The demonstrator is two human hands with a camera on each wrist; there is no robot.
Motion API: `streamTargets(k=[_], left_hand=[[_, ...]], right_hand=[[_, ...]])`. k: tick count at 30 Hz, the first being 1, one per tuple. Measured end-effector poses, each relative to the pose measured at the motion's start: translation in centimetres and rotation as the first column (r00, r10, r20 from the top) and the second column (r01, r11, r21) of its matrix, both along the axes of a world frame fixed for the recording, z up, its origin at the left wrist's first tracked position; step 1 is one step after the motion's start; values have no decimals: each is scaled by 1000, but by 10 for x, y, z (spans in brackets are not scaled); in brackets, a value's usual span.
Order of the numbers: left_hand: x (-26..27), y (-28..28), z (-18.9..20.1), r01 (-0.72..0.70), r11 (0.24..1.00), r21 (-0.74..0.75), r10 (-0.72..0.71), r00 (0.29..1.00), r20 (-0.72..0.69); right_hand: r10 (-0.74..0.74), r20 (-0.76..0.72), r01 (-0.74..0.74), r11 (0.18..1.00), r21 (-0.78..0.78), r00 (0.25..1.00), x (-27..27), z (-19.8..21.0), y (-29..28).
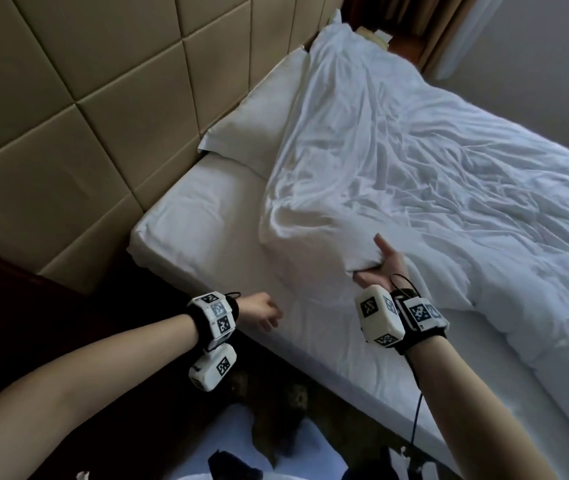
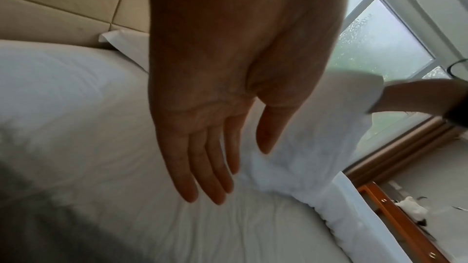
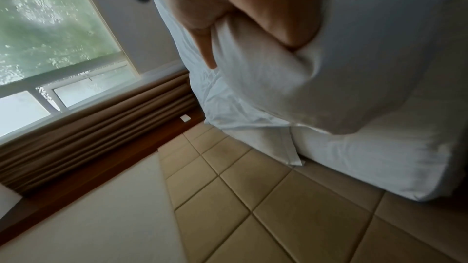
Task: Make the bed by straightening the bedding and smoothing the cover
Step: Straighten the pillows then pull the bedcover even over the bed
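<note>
A rumpled white duvet (image 1: 432, 161) covers most of the bed, its near corner bunched and lifted. My right hand (image 1: 378, 261) grips that corner from below, thumb up over the fabric; in the right wrist view the fingers (image 3: 210, 47) curl round a fold of the duvet (image 3: 278, 87). My left hand (image 1: 265, 313) hovers over the near edge of the white bottom sheet (image 1: 206, 230), holding nothing. In the left wrist view the left hand (image 2: 222, 167) is flat, fingers straight above the sheet (image 2: 76, 127). A white pillow (image 1: 262, 112) lies against the headboard, partly under the duvet.
A padded beige headboard (image 1: 85, 98) runs along the left. Brown curtains (image 1: 449, 26) and a window (image 3: 45, 27) lie beyond the bed's far end. Dark patterned floor (image 1: 276, 403) is below me beside the mattress edge. A dark wooden nightstand (image 1: 6, 282) stands at my left.
</note>
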State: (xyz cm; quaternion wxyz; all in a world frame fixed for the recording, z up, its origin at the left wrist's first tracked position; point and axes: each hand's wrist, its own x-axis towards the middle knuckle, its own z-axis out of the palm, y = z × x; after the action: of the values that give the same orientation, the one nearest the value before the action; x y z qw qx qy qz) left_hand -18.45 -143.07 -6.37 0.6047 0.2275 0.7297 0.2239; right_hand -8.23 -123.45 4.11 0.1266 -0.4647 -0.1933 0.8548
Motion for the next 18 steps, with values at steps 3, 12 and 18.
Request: streamTargets(k=[3,12,18], left_hand=[[21,-2,9,-120,991,-63,129,978,165],[23,-15,60,-806,590,-46,605,403,687],[-13,-22,104,-985,172,-3,553,94,828]], right_hand=[[-21,-183,-1,993,-117,983,-13,19,-16],[14,-456,-138,961,-241,890,-38,37,-59],[45,-267,-114,962,-247,963,1,14,-69]])
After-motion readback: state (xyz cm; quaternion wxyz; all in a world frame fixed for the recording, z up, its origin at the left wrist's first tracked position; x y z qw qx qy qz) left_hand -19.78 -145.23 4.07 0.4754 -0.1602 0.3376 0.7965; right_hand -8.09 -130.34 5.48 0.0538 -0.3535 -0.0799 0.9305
